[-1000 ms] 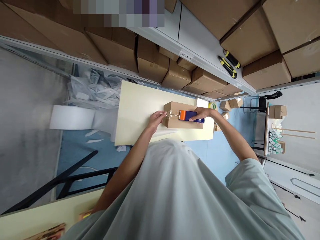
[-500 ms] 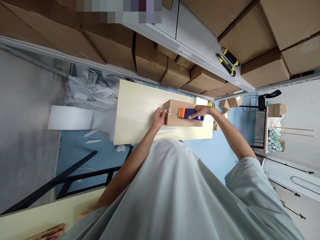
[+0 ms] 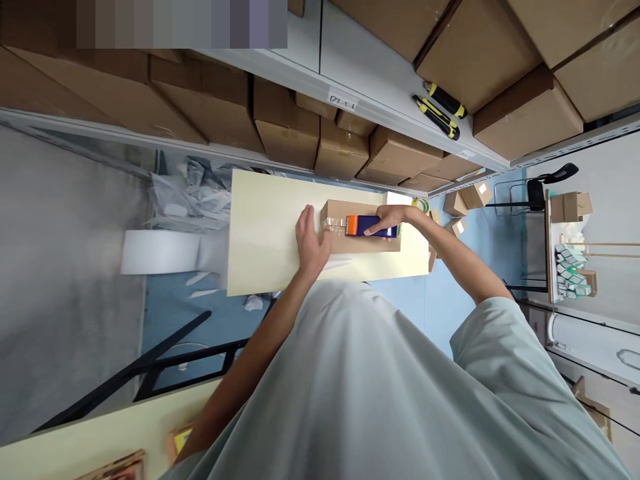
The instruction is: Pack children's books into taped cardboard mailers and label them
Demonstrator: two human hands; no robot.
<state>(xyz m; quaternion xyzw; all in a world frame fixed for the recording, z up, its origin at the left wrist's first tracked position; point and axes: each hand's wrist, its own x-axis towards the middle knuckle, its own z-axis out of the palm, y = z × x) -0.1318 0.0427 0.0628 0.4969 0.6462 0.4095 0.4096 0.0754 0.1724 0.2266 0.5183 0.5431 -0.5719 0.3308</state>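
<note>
A brown cardboard box [image 3: 363, 245] lies lengthwise on the pale yellow table [image 3: 265, 233]. My right hand [image 3: 390, 219] grips a dark blue tape dispenser [image 3: 367, 226] with an orange front, held over the top seam of the box. Clear packing tape [image 3: 334, 223] shows on the seam between the dispenser and the box's left end. My left hand [image 3: 311, 243] is at that left end, its fingers stretched out and the thumb side against the box edge.
Two yellow-black utility knives [image 3: 440, 110] lie on the grey shelf [image 3: 370, 73] ahead, among cardboard boxes [image 3: 290, 127]. A tape roll [image 3: 421, 204] sits at the table's right end. White wrap material [image 3: 160, 252] is at the left. A black metal frame [image 3: 190, 363] stands behind on the left.
My left hand has gone from pinching at the box's left end to lying with fingers extended there. My right hand still holds the dispenser on the box. The whole view has shifted slightly.
</note>
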